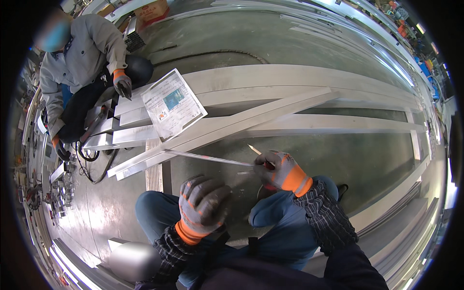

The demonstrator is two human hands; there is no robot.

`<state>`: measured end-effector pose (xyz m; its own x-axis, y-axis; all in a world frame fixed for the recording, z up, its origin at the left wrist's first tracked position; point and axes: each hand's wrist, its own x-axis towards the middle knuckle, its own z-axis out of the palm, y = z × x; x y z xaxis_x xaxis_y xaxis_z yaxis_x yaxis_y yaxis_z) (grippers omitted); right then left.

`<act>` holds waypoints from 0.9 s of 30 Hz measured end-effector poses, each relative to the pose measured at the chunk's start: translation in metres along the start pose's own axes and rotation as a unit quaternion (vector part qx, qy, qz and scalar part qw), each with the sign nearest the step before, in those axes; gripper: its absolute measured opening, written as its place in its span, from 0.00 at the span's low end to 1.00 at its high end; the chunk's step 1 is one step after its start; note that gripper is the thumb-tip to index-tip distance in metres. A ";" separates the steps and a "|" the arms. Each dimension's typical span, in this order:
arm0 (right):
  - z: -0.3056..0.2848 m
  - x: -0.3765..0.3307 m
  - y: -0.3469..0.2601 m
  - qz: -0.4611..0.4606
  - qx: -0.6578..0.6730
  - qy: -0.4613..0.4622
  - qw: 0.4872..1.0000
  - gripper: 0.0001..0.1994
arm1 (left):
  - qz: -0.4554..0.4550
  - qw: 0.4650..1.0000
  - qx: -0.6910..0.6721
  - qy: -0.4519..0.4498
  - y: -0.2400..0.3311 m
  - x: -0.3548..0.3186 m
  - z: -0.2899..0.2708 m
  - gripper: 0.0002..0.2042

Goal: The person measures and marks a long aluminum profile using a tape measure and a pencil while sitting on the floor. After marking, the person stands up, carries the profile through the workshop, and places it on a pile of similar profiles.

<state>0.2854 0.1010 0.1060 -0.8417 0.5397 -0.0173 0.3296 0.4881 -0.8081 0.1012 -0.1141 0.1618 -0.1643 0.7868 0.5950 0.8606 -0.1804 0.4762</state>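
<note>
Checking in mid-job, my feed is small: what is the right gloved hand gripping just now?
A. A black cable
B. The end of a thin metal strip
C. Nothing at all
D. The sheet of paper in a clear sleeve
B: the right hand is closed on the end of a thin metal strip that runs off to the left, while the sheet of paper lies apart on the aluminium bars.

Illumination is bright and even, coming from overhead. Glare streaks the aluminium profiles point(270, 79) and the polished floor point(338, 159). Fisheye distortion bends straight edges toward the dark circular rim. Peripheral detail is soft; shadows are faint.
</note>
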 end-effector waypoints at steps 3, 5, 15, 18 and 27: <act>0.002 0.008 -0.010 0.016 0.049 -0.003 0.999 0.13 | -0.199 0.978 -0.060 -0.026 -0.013 -0.020 0.015 0.23; 0.020 0.013 -0.019 0.013 0.139 -0.005 0.990 0.12 | -0.410 0.824 -0.387 0.043 -0.038 -0.059 0.051 0.27; 0.090 0.054 -0.021 -0.155 0.155 0.071 0.973 0.13 | -0.438 0.589 -0.679 0.009 -0.039 -0.035 0.089 0.26; 0.086 0.058 -0.027 -0.185 0.131 0.090 0.970 0.18 | -0.445 0.555 -0.700 0.061 -0.044 -0.026 0.082 0.27; 0.061 0.052 -0.042 -0.154 0.124 0.134 0.971 0.26 | -0.496 0.575 -0.645 -0.089 -0.040 0.029 0.040 0.43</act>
<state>0.2017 0.0667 0.1028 -0.7319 0.5695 0.3741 -0.0609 0.4921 -0.8684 0.0808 -0.0610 0.1338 -0.1156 0.9074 -0.4040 -0.7051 0.2115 0.6769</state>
